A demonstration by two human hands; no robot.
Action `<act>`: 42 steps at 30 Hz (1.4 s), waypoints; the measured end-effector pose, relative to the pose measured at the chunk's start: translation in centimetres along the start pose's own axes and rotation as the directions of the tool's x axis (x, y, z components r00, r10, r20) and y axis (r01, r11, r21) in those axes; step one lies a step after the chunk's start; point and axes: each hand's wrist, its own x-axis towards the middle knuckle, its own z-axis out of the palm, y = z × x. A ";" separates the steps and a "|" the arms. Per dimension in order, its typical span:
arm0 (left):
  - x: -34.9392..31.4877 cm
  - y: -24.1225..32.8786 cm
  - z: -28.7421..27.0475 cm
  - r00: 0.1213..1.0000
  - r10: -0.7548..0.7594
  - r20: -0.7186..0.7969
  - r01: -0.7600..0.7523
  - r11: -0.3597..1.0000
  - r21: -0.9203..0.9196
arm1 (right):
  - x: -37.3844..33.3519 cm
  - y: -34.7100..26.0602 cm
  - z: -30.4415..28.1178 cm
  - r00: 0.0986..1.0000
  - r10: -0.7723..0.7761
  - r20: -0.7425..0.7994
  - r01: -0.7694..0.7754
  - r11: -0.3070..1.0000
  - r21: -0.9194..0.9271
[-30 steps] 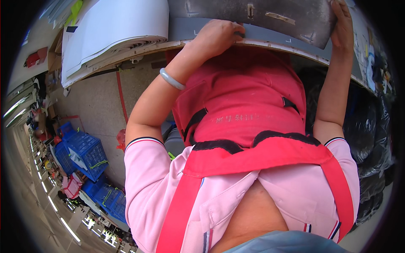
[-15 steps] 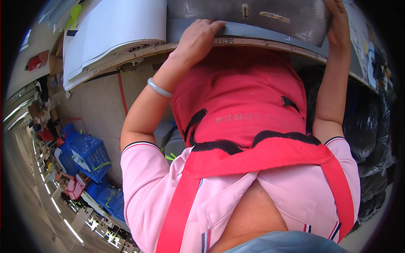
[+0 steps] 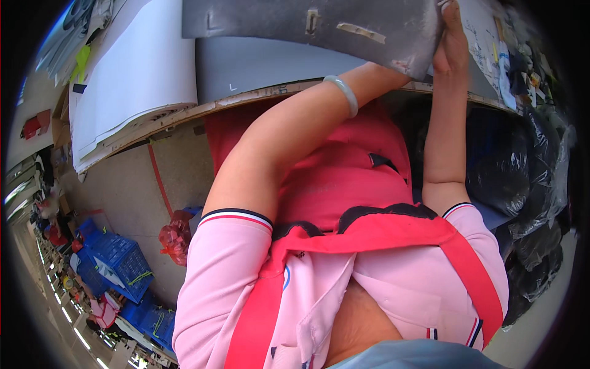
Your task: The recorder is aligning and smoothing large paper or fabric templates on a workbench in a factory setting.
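A stiff dark-grey sheet [image 3: 258,21] with small slots, like a cutting template, is held up tilted above the table. My right hand [image 3: 452,46] grips its right edge, fingers closed near the corner. My left arm reaches across to the right, and my left hand [image 3: 388,75] goes under the sheet's lower right part. Its fingers are hidden there, so I cannot see whether they hold anything. Beneath lies a smooth grey sheet of material [image 3: 258,64] with a small white mark, flat along the table's near edge.
A thick stack of white sheets [image 3: 138,80] curls over at the table's left. Its wooden edge [image 3: 246,98] runs in front of me. Black plastic bags [image 3: 504,178] lie below at right. Blue crates [image 3: 123,264] and a red bag [image 3: 177,237] stand on the floor at left.
My left hand has left the grey material near the edge and crossed rightward under the template. The template has lifted and swung, baring more of the grey sheet. The view has shifted too.
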 end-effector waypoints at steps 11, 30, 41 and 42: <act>1.6 -2.9 -13.1 0.819 -0.574 0.026 0.572 0.810 -0.127 | 0.8 4.3 -11.9 0.957 0.288 0.036 -0.289 0.957 0.033; -16.7 -22.3 -62.7 0.134 -0.686 -0.715 0.838 -0.307 0.452 | 1.9 3.3 -16.9 0.901 0.423 -0.098 -0.432 0.896 -0.105; -7.6 -14.6 -51.2 0.634 -0.610 -0.475 0.773 0.483 0.412 | 4.3 5.8 -7.1 0.883 0.467 0.049 -0.311 0.659 -0.685; -5.5 -11.8 -46.8 0.632 -0.692 -0.349 0.774 0.581 0.252 | 4.7 5.9 -7.2 0.885 0.465 0.026 -0.320 0.646 -0.693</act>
